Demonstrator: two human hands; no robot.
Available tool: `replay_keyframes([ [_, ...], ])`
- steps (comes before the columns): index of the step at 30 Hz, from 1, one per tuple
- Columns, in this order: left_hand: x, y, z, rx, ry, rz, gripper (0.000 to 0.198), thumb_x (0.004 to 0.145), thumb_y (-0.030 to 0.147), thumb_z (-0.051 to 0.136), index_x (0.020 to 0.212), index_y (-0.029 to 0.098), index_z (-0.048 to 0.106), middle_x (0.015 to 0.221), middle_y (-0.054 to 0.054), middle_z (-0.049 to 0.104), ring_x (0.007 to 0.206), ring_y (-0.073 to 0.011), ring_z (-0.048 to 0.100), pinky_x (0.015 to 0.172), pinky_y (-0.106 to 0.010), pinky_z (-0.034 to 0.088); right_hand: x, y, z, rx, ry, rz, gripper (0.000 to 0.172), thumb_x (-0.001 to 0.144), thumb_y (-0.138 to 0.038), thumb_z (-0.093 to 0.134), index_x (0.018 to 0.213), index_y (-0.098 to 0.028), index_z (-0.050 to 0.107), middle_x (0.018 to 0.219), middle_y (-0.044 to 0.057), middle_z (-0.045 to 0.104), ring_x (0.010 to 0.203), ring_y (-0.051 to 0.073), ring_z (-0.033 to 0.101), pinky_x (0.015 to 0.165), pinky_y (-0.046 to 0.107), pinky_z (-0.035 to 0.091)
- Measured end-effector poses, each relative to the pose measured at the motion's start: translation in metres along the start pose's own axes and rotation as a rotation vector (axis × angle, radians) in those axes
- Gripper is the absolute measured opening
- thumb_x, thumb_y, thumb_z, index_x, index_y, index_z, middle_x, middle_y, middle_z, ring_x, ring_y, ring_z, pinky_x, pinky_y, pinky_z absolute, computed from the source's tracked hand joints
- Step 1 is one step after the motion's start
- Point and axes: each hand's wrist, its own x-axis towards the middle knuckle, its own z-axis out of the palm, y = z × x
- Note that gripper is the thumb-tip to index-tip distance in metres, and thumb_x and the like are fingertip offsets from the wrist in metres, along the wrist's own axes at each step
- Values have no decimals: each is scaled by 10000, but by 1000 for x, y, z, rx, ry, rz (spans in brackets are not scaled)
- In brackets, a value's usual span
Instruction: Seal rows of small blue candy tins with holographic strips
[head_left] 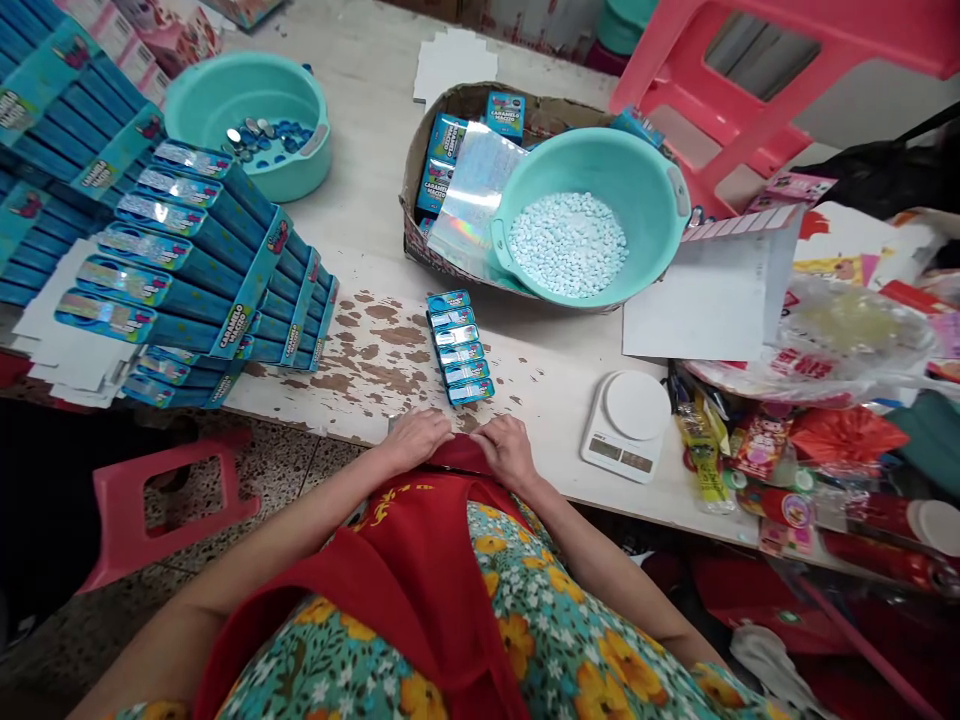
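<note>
Both hands lie palm-down at the worn white table's [360, 210] near edge, the left hand [416, 436] and right hand [508, 450] touching the red apron's [420, 560] top hem, grip impossible to tell, a row of small blue foil-topped boxes [459, 347] just beyond them.

Clear strips mid-table, crowded flanks

Just beyond the left hand [416, 437] and right hand [508, 450], a row of small boxes [459, 347] blocked the straight path; bare table [555, 360] lay free on either side of it. Stacked blue cartons [187, 260] walled the left, a scale [626, 425] and heaped packets [787, 450] filled the near right, and a teal basin [592, 220] closed the far side.
</note>
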Motion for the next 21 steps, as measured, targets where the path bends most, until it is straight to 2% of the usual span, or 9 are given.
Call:
replay_keyframes([
  [5,-11,-27,1,-205,-44,12,347,933,411,325,874,207,599,844,-31,630,801,-160,562,731,-246,381,3,6,1,32,-34,44,197,885,-340,526,797,-233,665,783,30,651,838,198,503,806,335,329],
  [11,-18,-52,4,-346,-118,-10,446,923,453,286,750,190,603,737,-28,605,687,-148,528,639,-228,354,11,10,2,57,-99,26,215,882,-348,519,787,-232,672,769,31,662,809,192,532,777,321,346],
  [18,-35,-78,9,-324,-155,-114,460,891,521,307,722,179,563,680,-29,577,625,-144,473,578,-229,299,15,16,5,36,-115,28,212,875,-338,528,766,-225,671,747,26,664,762,185,534,755,311,351],
  [21,-43,-85,10,-432,-181,-126,491,894,526,276,695,166,544,638,-15,545,590,-131,443,573,-228,297,17,18,8,45,-132,13,218,876,-343,528,761,-222,668,744,22,664,743,177,535,747,304,353],
])
